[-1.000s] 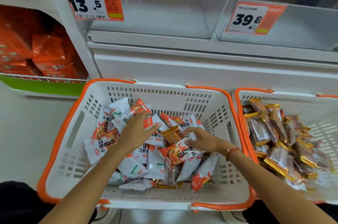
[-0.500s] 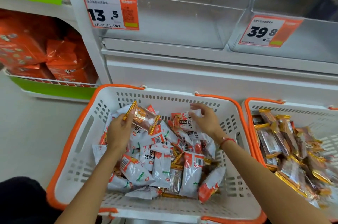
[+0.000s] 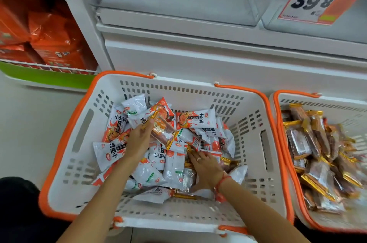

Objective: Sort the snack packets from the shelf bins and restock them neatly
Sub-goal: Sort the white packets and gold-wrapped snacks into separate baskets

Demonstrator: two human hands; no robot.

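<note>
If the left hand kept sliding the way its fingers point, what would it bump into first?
The left hand points up and right, already gripping a brown gold-edged packet. Straight on, it would probably meet the white and orange packet lying crosswise, before the left basket back wall; depth is uncertain.

Left hand gripping, right hand flat.

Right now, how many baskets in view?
2. One white basket with orange trim sits centre, holding the mixed packets and both hands; a second basket stands touching its right side, partly cut off by the frame edge.
</note>
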